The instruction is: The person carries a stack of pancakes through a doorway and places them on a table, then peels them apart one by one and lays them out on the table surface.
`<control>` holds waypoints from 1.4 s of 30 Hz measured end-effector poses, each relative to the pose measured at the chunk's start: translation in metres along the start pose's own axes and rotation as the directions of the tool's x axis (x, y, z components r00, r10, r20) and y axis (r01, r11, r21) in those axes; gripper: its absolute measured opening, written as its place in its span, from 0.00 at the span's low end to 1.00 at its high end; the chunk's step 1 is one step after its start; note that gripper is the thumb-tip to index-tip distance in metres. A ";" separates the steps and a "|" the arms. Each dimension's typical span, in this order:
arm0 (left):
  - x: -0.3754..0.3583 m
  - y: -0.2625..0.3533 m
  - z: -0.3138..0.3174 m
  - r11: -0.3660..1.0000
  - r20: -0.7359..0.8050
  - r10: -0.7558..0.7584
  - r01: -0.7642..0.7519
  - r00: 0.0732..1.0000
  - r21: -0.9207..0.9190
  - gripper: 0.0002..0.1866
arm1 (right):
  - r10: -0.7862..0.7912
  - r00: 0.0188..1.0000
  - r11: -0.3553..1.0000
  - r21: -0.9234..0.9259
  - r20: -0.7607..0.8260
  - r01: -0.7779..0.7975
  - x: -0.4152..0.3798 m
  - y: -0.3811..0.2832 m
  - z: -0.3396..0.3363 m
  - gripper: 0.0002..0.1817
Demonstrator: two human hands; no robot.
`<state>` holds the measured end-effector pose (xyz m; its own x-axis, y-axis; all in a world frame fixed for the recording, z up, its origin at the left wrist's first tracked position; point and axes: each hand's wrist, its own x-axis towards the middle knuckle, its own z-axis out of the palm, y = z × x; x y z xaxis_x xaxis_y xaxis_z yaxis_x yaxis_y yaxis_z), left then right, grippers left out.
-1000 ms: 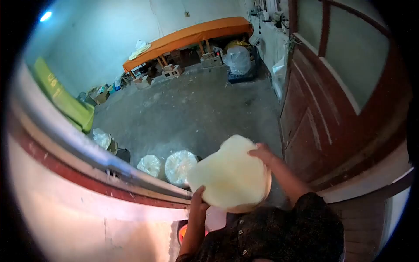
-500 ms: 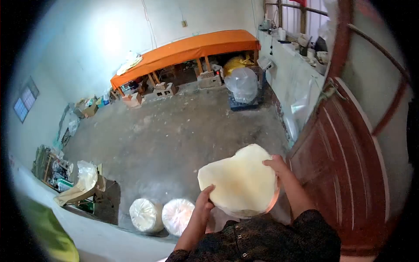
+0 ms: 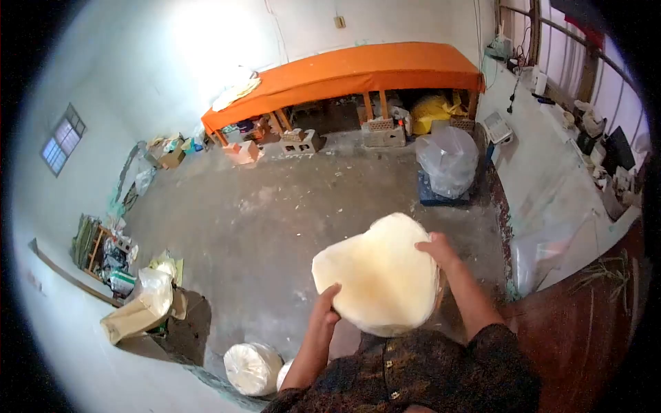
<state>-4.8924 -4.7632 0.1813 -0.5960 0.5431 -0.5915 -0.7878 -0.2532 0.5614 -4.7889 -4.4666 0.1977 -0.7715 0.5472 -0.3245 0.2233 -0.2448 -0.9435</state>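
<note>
A cream-coloured stack of what look like thin sheets, roughly heart-shaped, is held up in front of my body. My left hand grips its lower left edge, thumb on top and fingers underneath. At its upper right edge my right hand is closed the same way. The fingers below the stack are mostly hidden. Down to the left, a round plastic-wrapped white bundle stands on the floor. A second bundle shows only in part behind my left forearm.
A long table with an orange cloth lines the far wall, with concrete blocks beneath. A plastic-covered bundle rests on a blue base near the right wall. A brown-red door stands at right. A chair with a beige cover is at left.
The view has shifted left and down-right in the room, so the right wall and its ledge show more. Both hands keep their hold on the stack. The second white bundle is now mostly hidden.
</note>
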 end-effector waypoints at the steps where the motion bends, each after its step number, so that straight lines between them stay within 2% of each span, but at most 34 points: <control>1: 0.028 0.020 0.011 1.000 -0.016 0.006 -0.006 1.000 0.022 0.23 | 0.005 1.000 1.000 0.018 -0.008 -0.005 0.025 -0.016 0.003 0.14; 2: 0.055 0.039 0.026 0.999 -0.049 0.022 -0.020 0.999 0.033 0.22 | -0.036 0.999 0.998 0.043 0.013 0.036 0.049 -0.029 0.005 0.15; 5: 0.128 0.092 0.068 0.992 0.241 -0.114 0.125 0.964 -0.032 0.22 | -0.089 0.992 0.993 -0.083 -0.085 0.082 0.151 -0.040 -0.014 0.16; 6: 0.148 0.108 0.087 0.992 0.161 -0.120 0.123 0.980 -0.008 0.22 | -0.197 0.973 0.970 -0.168 -0.117 0.176 0.177 -0.049 -0.020 0.16; 9: 0.217 0.154 0.148 0.987 0.090 -0.132 0.123 0.987 0.101 0.22 | -0.077 0.986 0.990 0.106 -0.145 0.093 0.222 -0.105 -0.030 0.15; 13: 0.329 0.197 0.205 0.975 0.205 -0.186 0.155 0.961 0.158 0.22 | -0.130 0.966 0.983 0.095 -0.222 0.154 0.322 -0.139 -0.060 0.15; 16: 0.401 0.223 0.246 0.974 0.215 -0.212 0.190 0.953 0.122 0.22 | -0.188 0.949 0.981 -0.094 -0.253 0.170 0.410 -0.172 -0.073 0.15; 18: 0.449 0.249 0.279 0.984 0.174 -0.136 0.113 0.975 0.138 0.23 | -0.160 0.967 0.986 -0.074 -0.201 0.148 0.466 -0.208 -0.075 0.16; 20: 0.497 0.271 0.288 0.988 0.150 -0.117 0.100 0.982 0.114 0.23 | -0.105 0.986 0.994 -0.041 -0.131 0.101 0.527 -0.222 -0.077 0.17; 23: 0.546 0.324 0.320 0.994 0.128 -0.094 0.086 0.987 0.067 0.23 | -0.090 0.981 0.980 -0.189 -0.170 0.057 0.607 -0.274 -0.063 0.17; 28: 0.626 0.393 0.346 0.998 0.165 0.042 -0.035 0.985 -0.043 0.25 | -0.134 0.990 0.984 -0.129 -0.050 0.127 0.729 -0.331 -0.038 0.17; 29: 0.650 0.408 0.350 0.999 0.169 0.050 -0.049 0.984 -0.012 0.25 | -0.141 0.989 0.983 -0.126 -0.044 0.134 0.753 -0.338 -0.034 0.17; 31: 0.691 0.438 0.360 0.997 0.172 0.058 -0.066 0.983 0.037 0.25 | -0.154 0.987 0.977 -0.158 -0.041 0.146 0.808 -0.339 -0.030 0.17; 32: 0.710 0.452 0.373 0.997 0.164 0.082 -0.082 0.983 -0.007 0.26 | -0.176 0.984 0.967 -0.192 -0.038 0.165 0.835 -0.352 -0.030 0.17; 35: 0.766 0.499 0.403 0.998 0.224 0.022 -0.010 0.974 -0.055 0.25 | -0.193 0.980 0.974 -0.134 -0.054 0.184 0.894 -0.398 -0.021 0.18; 36: 0.786 0.513 0.416 0.997 0.233 0.076 -0.067 0.969 -0.048 0.24 | -0.163 0.983 0.977 -0.153 -0.090 0.148 0.912 -0.414 -0.020 0.17; 39: 0.835 0.555 0.457 0.999 0.153 0.029 -0.026 0.988 -0.020 0.23 | -0.125 0.987 0.991 -0.063 -0.100 0.119 0.956 -0.457 -0.022 0.17; 40: 0.850 0.567 0.470 1.000 0.207 0.032 -0.031 0.978 -0.006 0.23 | -0.151 0.981 0.982 -0.128 -0.119 0.136 0.979 -0.463 -0.027 0.16; 42: 0.882 0.593 0.499 0.997 0.209 0.082 -0.083 0.974 -0.005 0.23 | -0.158 0.981 0.985 -0.088 -0.108 0.149 1.020 -0.492 -0.030 0.16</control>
<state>-5.8079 -4.0354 0.2813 -0.6129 0.6759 -0.4094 -0.7365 -0.3010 0.6057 -5.6674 -3.7641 0.3293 -0.7283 0.6622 -0.1762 0.1572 -0.0888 -0.9836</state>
